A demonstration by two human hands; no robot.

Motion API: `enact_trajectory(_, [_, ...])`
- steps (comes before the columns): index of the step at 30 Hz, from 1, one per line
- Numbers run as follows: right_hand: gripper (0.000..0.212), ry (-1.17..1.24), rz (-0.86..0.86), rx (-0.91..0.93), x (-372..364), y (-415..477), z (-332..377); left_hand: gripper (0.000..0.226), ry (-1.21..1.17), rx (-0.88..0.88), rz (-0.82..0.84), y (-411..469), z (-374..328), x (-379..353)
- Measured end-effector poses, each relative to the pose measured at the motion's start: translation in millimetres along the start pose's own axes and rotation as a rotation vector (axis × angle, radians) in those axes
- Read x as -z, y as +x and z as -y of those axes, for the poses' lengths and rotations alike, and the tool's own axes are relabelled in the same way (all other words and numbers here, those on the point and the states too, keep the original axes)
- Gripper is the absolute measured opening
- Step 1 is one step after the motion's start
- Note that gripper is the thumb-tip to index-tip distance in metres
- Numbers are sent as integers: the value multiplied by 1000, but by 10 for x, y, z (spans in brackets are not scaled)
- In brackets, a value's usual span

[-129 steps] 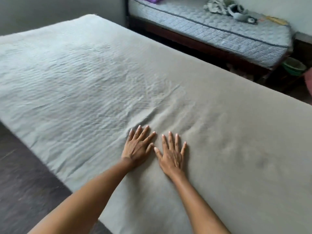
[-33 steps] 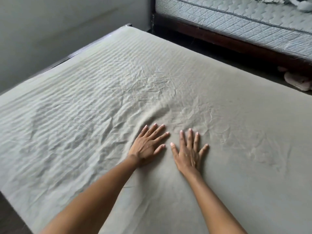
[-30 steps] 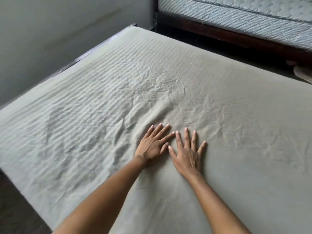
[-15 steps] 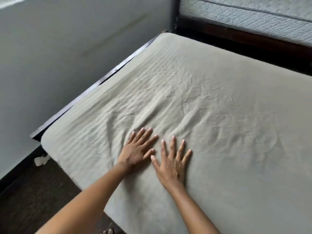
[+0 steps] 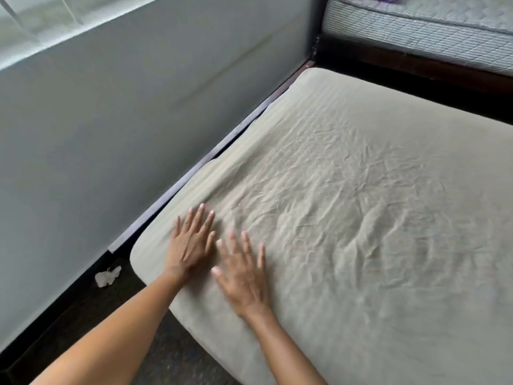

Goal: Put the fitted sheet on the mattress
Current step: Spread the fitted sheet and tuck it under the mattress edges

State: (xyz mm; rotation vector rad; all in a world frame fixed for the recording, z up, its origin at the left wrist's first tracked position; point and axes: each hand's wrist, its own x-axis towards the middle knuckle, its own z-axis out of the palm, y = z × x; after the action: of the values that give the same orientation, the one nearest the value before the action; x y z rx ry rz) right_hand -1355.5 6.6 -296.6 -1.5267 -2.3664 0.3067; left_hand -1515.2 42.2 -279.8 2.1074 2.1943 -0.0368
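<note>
Pale grey painted wall [image 5: 111, 120] ran along the left, tight against the dark wooden bed frame [image 5: 194, 173]. That beige woven fitted sheet [image 5: 361, 218] covered the whole mattress (hidden underneath), near corner wrapped round and down, but the middle was all fine soft creases. Both hands lay flat on it by that corner, fingers straight and spread, gripping nothing: left hand [image 5: 191, 245] nearer the wall, right hand [image 5: 244, 276] just beside it, blurred. I'd say sweep with flat palms outward toward the edges so slack doesn't bunch.
</note>
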Motion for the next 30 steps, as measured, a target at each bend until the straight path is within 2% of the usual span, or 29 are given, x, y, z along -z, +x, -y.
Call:
enact_trajectory(3, [57, 19, -173, -316, 206, 51, -550, 54, -23, -225, -74, 252, -438, 95])
enact_trajectory(7, [64, -43, -178, -693, 717, -329, -1533, 53, -51, -553, -24, 449, -1585, 213])
enact_trajectory(11, [71, -96, -205, -924, 1103, -911, -2324, 57, 22, -781, 87, 412, -2690, 141])
enact_trajectory(15, [73, -146, -178, -1097, 1219, -1231, -2899, 55, 52, -946, 159, 437, -3278, -96])
enact_trajectory(18, [68, -160, -151, -1170, 1163, -1259, -3089, 50, 72, -949, 216, 644, -3361, -260])
enact_trajectory(22, [67, -186, -25, -1224, 1057, -954, -3017, 49, -1, -896, 167, 984, -3106, -390])
enact_trajectory(30, [73, -231, 82, -972, 716, 307, -2378, 63, -68, -830, 100, 1721, -2143, -218])
